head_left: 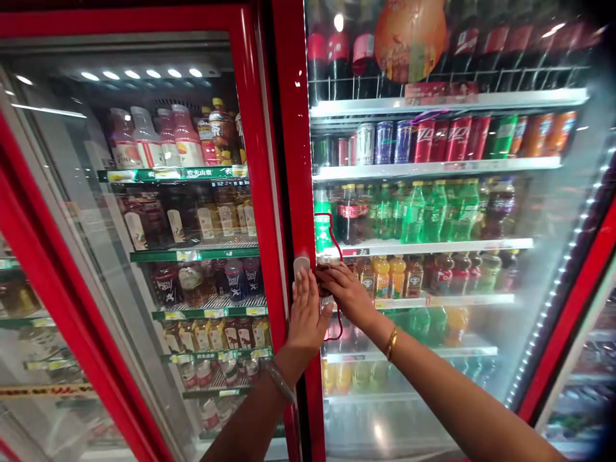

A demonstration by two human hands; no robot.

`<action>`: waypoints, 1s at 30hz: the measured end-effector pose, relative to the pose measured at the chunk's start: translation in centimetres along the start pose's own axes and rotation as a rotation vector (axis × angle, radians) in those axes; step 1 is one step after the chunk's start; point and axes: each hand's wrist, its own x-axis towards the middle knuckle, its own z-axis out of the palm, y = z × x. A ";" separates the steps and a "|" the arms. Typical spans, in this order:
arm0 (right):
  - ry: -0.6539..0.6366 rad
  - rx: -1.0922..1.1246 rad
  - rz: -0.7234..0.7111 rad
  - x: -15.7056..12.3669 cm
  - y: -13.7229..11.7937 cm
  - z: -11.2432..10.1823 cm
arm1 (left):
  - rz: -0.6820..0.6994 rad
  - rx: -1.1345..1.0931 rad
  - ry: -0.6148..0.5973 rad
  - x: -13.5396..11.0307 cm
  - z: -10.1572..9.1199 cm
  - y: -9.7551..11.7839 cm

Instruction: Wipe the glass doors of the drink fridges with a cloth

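Observation:
My left hand point(308, 311) lies against the red door frame point(289, 147) between two glass-door drink coolers. Its fingers are stretched upward and close together, and the fingertips reach a small pale tab point(301, 263) on the frame. Just right of it, my right hand point(349, 292) touches the edge of the right-hand glass door, fingers extended toward the left. Under these fingers is a dark brown patch, either an object or a reflection; I cannot tell which. A thin red curved outline point(341, 247) runs on the glass above and below the right hand. No held item shows in either hand.
Behind the right glass, shelves hold soda cans point(423, 140), green bottles point(437, 208) and juice bottles point(380, 276). The left cooler holds several rows of bottled drinks point(180, 138). A round orange sticker point(410, 38) is on the right glass, high up. Another red frame point(72, 301) slants at left.

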 end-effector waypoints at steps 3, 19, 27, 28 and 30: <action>-0.025 -0.013 -0.026 2.6 3.6 -0.7 | 0.022 0.041 -0.002 2.8 1.1 0.1; 0.022 -0.059 0.019 4.6 7.3 -1.5 | 0.083 0.109 0.100 9.0 2.4 1.2; 0.111 -0.158 0.055 -0.2 6.7 0.0 | 0.079 -0.015 0.268 7.7 5.4 1.3; 0.105 -0.167 0.026 -0.6 6.7 0.4 | 0.091 -0.018 0.277 7.6 5.8 1.3; 0.106 -0.188 -0.008 -0.6 7.1 0.7 | 0.116 -0.018 0.271 7.6 6.4 1.1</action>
